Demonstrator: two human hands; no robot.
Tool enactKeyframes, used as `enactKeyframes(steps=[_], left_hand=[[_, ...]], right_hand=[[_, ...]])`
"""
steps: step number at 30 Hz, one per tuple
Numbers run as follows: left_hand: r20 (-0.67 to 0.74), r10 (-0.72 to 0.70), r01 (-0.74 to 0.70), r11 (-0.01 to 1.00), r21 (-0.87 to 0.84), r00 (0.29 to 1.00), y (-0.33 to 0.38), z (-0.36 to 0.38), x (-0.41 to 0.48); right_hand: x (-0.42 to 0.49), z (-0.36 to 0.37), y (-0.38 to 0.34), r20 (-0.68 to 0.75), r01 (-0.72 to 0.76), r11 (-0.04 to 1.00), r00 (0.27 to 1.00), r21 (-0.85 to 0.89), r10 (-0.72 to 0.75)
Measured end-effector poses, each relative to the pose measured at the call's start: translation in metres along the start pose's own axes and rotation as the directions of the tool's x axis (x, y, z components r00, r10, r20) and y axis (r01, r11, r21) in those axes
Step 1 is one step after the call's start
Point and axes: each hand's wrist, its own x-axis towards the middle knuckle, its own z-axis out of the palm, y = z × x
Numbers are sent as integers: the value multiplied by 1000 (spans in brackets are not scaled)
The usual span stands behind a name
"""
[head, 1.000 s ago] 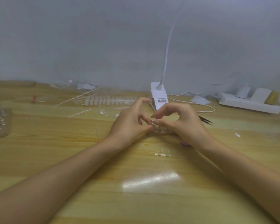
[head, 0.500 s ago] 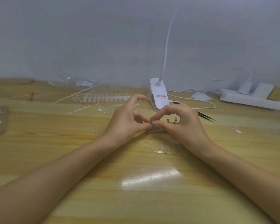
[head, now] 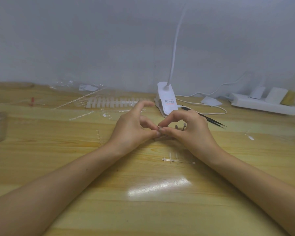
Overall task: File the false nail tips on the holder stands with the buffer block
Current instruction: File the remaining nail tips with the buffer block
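Centre frame, left hand (head: 133,132) and right hand (head: 189,130) meet fingertip to fingertip, both seemingly pinching one tiny tip (head: 160,127). Two more tips (head: 176,126) stand just right of it. No buffer in sight, so filing looks hardly begun.
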Motion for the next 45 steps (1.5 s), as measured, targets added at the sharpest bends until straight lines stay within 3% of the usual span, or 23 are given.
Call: enactKeyframes(steps=[8, 13, 22, 32, 35, 37, 39, 42, 45], left_hand=[[14, -11, 11, 1000, 11, 1000, 0, -2, 0], [32, -25, 26, 1000, -7, 999, 1, -2, 1], [34, -29, 27, 999, 45, 999, 5, -3, -1], [14, 11, -11, 998, 58, 1000, 6, -1, -2], [17, 15, -16, 998, 63, 1000, 9, -2, -5], [43, 7, -11, 996, 87, 999, 12, -6, -7], [33, 9, -14, 991, 133, 999, 14, -13, -8], [-87, 171, -147, 962, 229, 981, 19, -23, -12], [31, 296, -289, 895, 340, 955, 23, -23, -21]], right_hand=[[2, -2, 2, 50, -4, 1000, 999, -23, 5], [10, -16, 8, 92, -177, 970, 982, 168, 163], [18, -5, -5, 161, -162, 979, 977, 123, 141], [19, -5, -8, 135, -148, 989, 980, -14, 148], [16, -7, -11, -16, 21, 974, 1000, -227, -26], [13, -18, -16, -67, 179, 961, 978, -211, -197], [10, -35, -17, 44, 231, 967, 973, -106, -228], [-4, -50, -14, 355, 124, 979, 933, -163, -59], [-24, -47, -5, 430, 79, 958, 902, -275, 49]])
